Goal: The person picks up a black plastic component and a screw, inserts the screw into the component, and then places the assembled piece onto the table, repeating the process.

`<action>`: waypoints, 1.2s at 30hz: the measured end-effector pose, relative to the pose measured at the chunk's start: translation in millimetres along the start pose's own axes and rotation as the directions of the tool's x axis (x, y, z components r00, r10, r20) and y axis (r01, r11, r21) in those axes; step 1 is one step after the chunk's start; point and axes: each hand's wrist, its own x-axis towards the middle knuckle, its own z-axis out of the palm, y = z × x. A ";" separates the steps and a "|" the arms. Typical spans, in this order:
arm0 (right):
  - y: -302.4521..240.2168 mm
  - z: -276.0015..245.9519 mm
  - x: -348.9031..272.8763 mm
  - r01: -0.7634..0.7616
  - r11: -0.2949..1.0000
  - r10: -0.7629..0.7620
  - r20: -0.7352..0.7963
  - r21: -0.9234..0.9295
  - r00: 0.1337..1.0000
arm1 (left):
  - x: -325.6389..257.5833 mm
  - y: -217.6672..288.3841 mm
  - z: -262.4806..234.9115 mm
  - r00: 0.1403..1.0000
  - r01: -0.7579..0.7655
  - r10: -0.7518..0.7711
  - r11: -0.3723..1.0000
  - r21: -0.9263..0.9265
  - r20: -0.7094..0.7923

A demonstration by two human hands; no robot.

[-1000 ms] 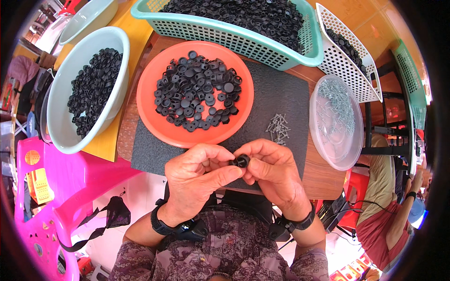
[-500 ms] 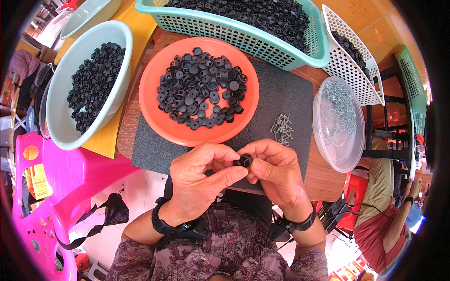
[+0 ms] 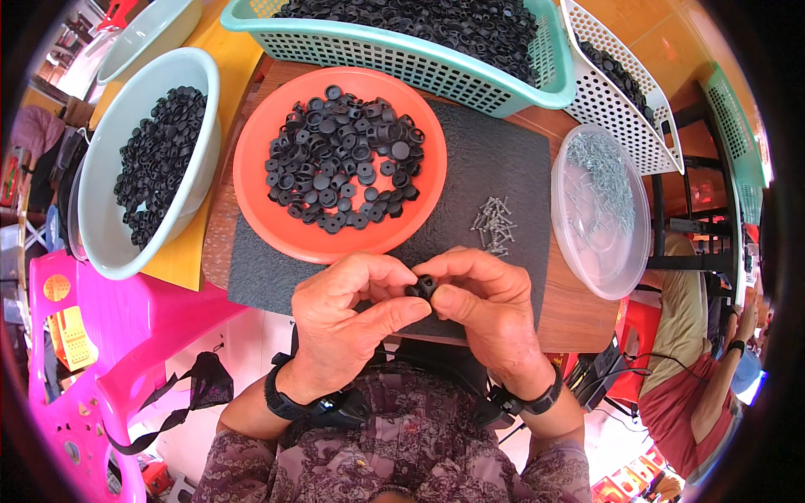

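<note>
Between my two hands is a small round black plastic part [image 3: 423,287] with a hole in it. My left hand [image 3: 348,314] pinches it from the left with thumb and forefinger. From the right, the thumb and forefinger of my right hand [image 3: 490,310] close on the same part. Just beyond my hands stands a red-orange bowl [image 3: 251,214] with many black caps and collars [image 3: 340,159] inside. A small heap of screws [image 3: 495,226] lies on the dark grey mat [image 3: 465,155], beyond my right hand. My fingertips hide some of the held part.
Along the table's far side is a teal basket [image 3: 402,63] full of black parts, with a white perforated basket [image 3: 591,101] beside it. A clear round tub [image 3: 579,264] of screws sits at right. At left are a pale blue basin [image 3: 101,193] and a pink chair [image 3: 151,327]. Another person's arm [image 3: 721,377] shows far right.
Both hands still hold the black part, which has turned slightly so that a hole faces up. The bowl, mat and baskets appear shifted a little leftward in the view.
</note>
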 end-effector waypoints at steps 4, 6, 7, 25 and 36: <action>1.8 -1.1 0.2 0.011 1.000 -0.011 -0.002 -0.015 1.000 | 2.3 -0.3 -1.5 0.999 0.033 -0.030 0.996 -0.078 0.035; 2.6 -1.2 0.2 0.016 1.000 -0.016 -0.009 -0.022 1.000 | 3.5 -0.5 -2.0 0.998 0.047 -0.042 0.992 -0.115 0.046; 2.9 -1.3 0.2 0.020 0.999 -0.020 -0.012 -0.026 1.000 | 4.0 -0.5 -2.2 0.998 0.050 -0.044 0.990 -0.130 0.047; 7.9 -1.5 -4.2 0.069 0.996 -0.071 -0.053 -0.050 0.996 | 10.2 3.3 -4.8 0.979 0.163 -0.153 0.984 -0.069 0.132; 10.8 -1.9 -6.2 0.074 0.997 -0.076 -0.084 -0.024 0.994 | 13.8 6.8 -5.3 0.955 0.265 -0.251 0.961 -0.076 0.159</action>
